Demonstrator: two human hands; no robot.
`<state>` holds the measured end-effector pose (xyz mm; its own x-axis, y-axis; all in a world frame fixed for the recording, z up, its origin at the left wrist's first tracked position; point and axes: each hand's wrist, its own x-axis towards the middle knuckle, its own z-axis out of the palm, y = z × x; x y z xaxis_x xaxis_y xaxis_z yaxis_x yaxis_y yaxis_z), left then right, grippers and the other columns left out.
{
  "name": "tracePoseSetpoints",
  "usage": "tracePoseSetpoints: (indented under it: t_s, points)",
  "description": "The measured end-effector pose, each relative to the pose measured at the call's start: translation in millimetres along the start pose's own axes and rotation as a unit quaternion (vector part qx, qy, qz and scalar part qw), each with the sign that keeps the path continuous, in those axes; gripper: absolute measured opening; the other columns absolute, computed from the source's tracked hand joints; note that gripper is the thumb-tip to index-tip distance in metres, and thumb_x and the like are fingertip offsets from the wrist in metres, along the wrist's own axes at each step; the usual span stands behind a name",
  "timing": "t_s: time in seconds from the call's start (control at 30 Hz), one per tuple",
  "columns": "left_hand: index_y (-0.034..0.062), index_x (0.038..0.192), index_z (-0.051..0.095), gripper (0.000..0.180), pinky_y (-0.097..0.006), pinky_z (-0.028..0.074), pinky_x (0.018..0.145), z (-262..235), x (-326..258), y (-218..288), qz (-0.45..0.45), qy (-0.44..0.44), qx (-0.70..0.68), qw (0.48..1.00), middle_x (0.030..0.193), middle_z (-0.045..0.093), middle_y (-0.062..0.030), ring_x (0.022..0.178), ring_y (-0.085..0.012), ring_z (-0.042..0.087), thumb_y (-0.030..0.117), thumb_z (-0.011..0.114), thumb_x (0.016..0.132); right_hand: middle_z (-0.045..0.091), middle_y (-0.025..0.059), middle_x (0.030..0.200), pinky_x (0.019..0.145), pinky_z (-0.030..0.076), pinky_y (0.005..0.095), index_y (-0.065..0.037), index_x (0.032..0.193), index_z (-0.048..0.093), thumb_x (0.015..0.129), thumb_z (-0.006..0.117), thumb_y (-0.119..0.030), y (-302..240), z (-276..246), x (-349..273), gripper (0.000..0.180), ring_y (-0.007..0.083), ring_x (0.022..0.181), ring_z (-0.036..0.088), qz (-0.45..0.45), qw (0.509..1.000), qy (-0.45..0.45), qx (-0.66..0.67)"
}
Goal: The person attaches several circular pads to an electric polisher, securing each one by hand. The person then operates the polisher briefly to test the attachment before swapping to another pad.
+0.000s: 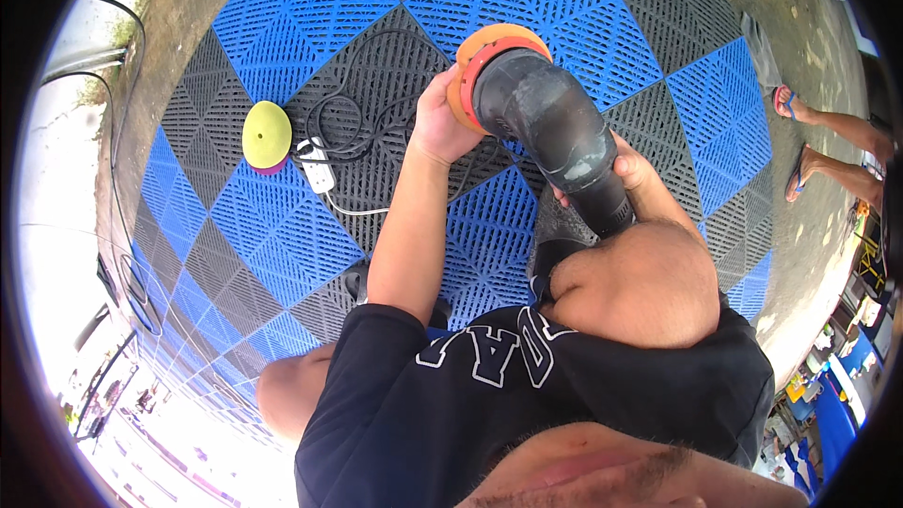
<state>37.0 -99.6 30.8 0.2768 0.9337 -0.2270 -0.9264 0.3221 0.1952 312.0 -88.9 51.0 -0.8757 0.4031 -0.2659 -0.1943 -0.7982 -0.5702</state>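
Note:
In front of me is a black polisher (pixel 550 113), its head turned up and away from my body. An orange foam pad (pixel 499 32) sits at its far end, with a red backing plate (pixel 489 54) between the pad and the black housing. My left hand (pixel 444 122) grips the pad and plate by their left edge; some of its fingers are hidden behind the pad. Around the lower body of the polisher, near my bent knee, my right hand (pixel 635 167) is closed, its thumb showing and most fingers hidden.
A yellow-green foam pad (pixel 267 134) with a purple underside lies at left on the blue and black floor tiles (pixel 282 33). Beside it is a white power strip (pixel 317 166) with a coiled black cord (pixel 343 127). Another person's sandalled feet (pixel 798 174) are at right.

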Motion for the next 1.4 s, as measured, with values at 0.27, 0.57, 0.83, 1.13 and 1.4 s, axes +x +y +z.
tracePoseSetpoints:
  t_s: [0.27,0.57,0.83,1.13,1.4]
  points:
    - [0.0008,0.125,0.063,0.044,-0.047,0.048,0.107,-26.4,1.3,10.3,0.046,-0.071,0.040,0.996,0.129,0.067,-0.0171,0.122,-0.0299,0.062,0.030,0.046,0.097,0.065,0.0269,0.114,0.068,0.064,0.0428,0.009,0.145,0.037,0.061,0.092,-0.055,1.8,11.8,-2.0,0.120,0.0316,0.084,0.073,-0.038,0.997,0.052,-0.038]
    - [0.0040,0.142,0.054,0.068,-0.050,0.040,0.115,-7.8,-1.4,-16.5,0.033,0.074,0.063,0.995,0.144,0.059,-0.0143,0.136,-0.0306,0.054,0.059,0.039,0.106,0.068,0.0256,0.100,0.068,0.064,0.0466,0.008,0.137,0.044,0.067,0.090,-0.057,1.3,9.7,-5.5,0.106,0.0340,0.081,0.073,0.009,0.998,0.054,-0.014]
    - [0.0007,0.151,0.045,0.078,-0.047,0.045,0.113,-13.2,-11.2,-2.3,0.048,-0.049,0.259,0.963,0.146,0.058,-0.0159,0.135,-0.0294,0.056,0.054,0.064,0.097,0.068,0.0259,0.101,0.069,0.064,0.0469,0.008,0.136,0.046,0.068,0.089,-0.056,7.1,15.8,-2.0,0.103,0.0344,0.081,0.073,0.011,0.999,0.046,-0.012]
    - [0.0046,0.108,0.059,0.076,-0.045,0.056,0.093,-54.0,-12.6,11.2,0.097,-0.042,0.043,0.993,0.114,0.070,-0.0172,0.105,-0.0272,0.067,0.077,0.041,0.097,0.068,0.0242,0.100,0.066,0.063,0.0436,0.008,0.137,0.046,0.066,0.090,-0.056,4.8,17.3,0.9,0.106,0.0325,0.080,0.073,0.029,0.998,0.050,-0.021]
    - [0.0029,0.120,0.056,0.073,-0.040,0.056,0.083,-92.2,-10.6,0.0,0.095,0.244,0.046,0.964,0.102,0.070,-0.0151,0.095,-0.0275,0.068,0.070,0.030,0.104,0.068,0.0243,0.100,0.064,0.064,0.0434,0.009,0.138,0.044,0.066,0.090,-0.056,6.1,4.2,3.0,0.107,0.0330,0.080,0.074,0.057,0.996,0.038,-0.056]
